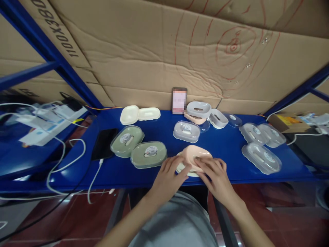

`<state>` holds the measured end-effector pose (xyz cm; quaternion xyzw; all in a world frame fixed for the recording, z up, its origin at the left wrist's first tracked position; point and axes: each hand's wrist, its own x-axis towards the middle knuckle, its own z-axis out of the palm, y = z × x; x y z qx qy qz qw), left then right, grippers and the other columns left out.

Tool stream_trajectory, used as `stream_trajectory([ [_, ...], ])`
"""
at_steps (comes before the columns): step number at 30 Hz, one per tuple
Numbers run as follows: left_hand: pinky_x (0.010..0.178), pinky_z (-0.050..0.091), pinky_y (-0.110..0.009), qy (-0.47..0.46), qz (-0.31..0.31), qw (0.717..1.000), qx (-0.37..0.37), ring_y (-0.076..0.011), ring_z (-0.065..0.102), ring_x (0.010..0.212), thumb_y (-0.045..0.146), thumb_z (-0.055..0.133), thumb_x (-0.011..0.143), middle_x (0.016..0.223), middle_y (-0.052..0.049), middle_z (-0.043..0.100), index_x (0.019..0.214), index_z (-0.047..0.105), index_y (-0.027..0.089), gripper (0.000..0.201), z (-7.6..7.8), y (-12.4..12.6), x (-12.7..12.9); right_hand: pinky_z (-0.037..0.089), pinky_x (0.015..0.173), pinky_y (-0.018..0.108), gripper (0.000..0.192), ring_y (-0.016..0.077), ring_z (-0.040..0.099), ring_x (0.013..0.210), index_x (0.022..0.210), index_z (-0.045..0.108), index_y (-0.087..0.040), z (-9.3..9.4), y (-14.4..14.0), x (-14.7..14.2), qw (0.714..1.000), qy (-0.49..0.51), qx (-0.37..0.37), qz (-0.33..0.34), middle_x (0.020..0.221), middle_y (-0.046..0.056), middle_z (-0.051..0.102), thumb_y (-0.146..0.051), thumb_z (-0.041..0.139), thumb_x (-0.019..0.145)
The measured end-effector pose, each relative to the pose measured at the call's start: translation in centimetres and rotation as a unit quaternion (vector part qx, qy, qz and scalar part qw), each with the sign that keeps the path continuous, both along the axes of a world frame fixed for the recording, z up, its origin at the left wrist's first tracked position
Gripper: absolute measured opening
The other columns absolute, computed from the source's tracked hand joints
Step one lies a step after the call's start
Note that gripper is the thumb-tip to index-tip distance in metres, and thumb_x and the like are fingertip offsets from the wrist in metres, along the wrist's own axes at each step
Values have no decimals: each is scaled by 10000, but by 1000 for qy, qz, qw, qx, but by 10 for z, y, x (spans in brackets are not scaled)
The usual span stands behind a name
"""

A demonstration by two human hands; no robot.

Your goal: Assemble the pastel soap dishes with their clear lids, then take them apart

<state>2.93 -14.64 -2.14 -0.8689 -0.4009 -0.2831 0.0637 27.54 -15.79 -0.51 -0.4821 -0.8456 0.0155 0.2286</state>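
Observation:
At the front edge of the table, a pink soap dish tray (196, 152) rests tilted over a cream soap dish part (180, 168). My left hand (171, 173) has its fingers curled against the left side of the two pieces. My right hand (214, 173) grips the pink tray from the right, fingertips over its inner face. How far each hand also holds the cream part is hidden by the fingers. Just left lies a green soap dish with a clear lid (149, 154); behind is a lidded pale grey soap dish (186, 131).
Another lidded green dish (127, 140) and a black tablet (104, 144) lie left. Cream parts (130, 115) stand at the back. A phone (179, 100) leans against cardboard beside loose grey trays (199, 109). Several lidded dishes (262, 157) sit right. White cables (60, 164) cross the left edge.

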Motion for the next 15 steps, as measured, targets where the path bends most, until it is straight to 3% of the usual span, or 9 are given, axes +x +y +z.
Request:
stream_trajectory([
  [4,1158,517,-527,35,-3,999,-5,-345,546,1469,294,637,1056,1589,-166,560,1496,556,223,453,0,3,-9,364,1143,506,386,278,589,1382,1495,598,-276,1,5,-14,999,-20,-12,44,1444,105,679,-305,534,1115],
  [12,1148,567,-429,32,-27,998,-42,-285,622,1418,277,562,1097,1483,-145,676,1392,625,139,332,-6,6,-10,352,1223,563,433,297,597,1408,1543,565,-266,-12,3,-27,998,-37,5,51,1487,117,674,-271,524,1112],
  [15,1168,561,-443,21,-29,998,-50,-289,609,1434,249,580,1085,1485,-138,676,1384,634,141,323,-8,5,-10,405,1219,525,447,271,596,1425,1557,563,-286,-11,11,-16,995,-17,-14,97,1511,96,664,-267,503,1115],
])
